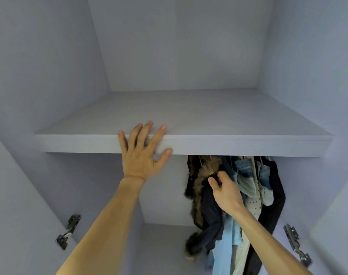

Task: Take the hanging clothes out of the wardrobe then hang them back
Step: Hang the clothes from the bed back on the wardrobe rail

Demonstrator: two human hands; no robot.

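Observation:
Several clothes hang bunched under the shelf at the right of the open wardrobe: a dark navy jacket with a brown fur trim (pixel 207 211), denim pieces (pixel 246 169), a light blue garment (pixel 227 247), a dotted white one (pixel 253 207) and a black one (pixel 276 195). The rail and the hanger hooks are hidden behind the shelf edge. My right hand (pixel 226 192) is closed on the navy jacket's collar, just below the fur. My left hand (pixel 142 153) lies flat with spread fingers over the front edge of the shelf (pixel 238 144).
The pale lilac wardrobe has side walls close on both sides and a back wall (pixel 163 195). Metal door hinges sit low on the left (pixel 67 232) and low on the right (pixel 297 242). The compartment's left half (pixel 93 185) holds no clothes.

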